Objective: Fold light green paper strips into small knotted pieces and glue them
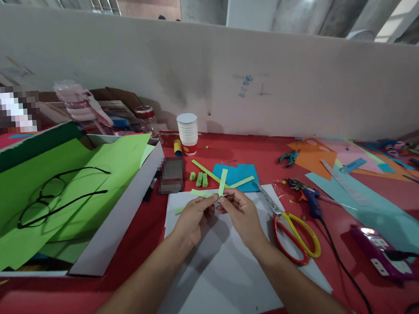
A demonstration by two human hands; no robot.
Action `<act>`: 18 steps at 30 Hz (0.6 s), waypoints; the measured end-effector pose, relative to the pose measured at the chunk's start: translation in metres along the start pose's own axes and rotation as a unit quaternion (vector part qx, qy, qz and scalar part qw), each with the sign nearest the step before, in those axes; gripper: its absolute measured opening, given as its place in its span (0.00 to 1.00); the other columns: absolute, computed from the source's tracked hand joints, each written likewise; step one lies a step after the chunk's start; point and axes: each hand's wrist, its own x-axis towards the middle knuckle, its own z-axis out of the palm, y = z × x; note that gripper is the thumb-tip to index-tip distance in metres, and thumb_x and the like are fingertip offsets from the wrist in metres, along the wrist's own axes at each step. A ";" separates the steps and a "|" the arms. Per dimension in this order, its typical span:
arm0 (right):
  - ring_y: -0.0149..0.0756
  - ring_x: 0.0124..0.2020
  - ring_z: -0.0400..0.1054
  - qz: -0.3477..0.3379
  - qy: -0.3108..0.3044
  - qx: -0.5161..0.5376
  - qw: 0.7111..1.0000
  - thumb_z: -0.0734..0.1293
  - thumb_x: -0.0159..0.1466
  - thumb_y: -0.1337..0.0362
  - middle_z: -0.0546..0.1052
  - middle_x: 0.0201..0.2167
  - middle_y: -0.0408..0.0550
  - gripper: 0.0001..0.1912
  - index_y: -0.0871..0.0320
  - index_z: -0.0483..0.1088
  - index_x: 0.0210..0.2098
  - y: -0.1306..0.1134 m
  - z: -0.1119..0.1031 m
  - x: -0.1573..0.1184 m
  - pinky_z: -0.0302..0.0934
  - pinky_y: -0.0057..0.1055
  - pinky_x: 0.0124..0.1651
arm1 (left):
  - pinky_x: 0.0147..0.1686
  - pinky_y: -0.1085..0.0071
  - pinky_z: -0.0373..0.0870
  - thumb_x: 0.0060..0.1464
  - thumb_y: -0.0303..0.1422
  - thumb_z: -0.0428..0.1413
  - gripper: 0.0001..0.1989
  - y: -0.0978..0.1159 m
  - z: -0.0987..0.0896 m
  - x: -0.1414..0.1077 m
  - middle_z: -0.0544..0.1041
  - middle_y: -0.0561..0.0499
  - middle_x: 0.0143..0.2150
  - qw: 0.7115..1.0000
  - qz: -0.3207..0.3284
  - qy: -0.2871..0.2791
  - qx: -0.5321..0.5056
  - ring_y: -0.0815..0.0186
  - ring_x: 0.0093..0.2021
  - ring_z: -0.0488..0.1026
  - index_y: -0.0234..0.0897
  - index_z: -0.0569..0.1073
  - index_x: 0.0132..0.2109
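Note:
Both hands meet over a white sheet (pixel 217 271). My left hand (pixel 199 214) and my right hand (pixel 239 210) pinch light green paper strips (pixel 223 181) between thumbs and fingers. One strip stands up between the fingertips, and others point left and right. Just behind my hands lies a blue paper piece (pixel 244 173). Small folded green paper pieces (pixel 202 179) sit behind my left hand. Scissors (pixel 290 232) with red and yellow handles rest to the right of my right hand.
A box (pixel 104 241) at the left holds green sheets and black glasses (pixel 42 207). Stacked paper cups (pixel 188 132) stand near the wall. A glue gun (pixel 311 200), teal pliers (pixel 288 158), coloured papers (pixel 313 154) and a purple device (pixel 379 252) lie at the right.

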 end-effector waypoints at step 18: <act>0.30 0.25 0.68 0.029 0.025 0.030 0.999 0.68 0.55 0.61 0.75 0.25 0.43 0.09 0.59 0.75 0.33 -0.001 -0.001 0.000 0.65 0.29 0.31 | 0.25 0.72 0.54 0.37 0.36 0.65 0.12 0.003 -0.002 -0.003 0.66 0.55 0.18 0.995 0.057 -0.017 0.082 0.72 0.22 0.58 0.34 0.72 0.20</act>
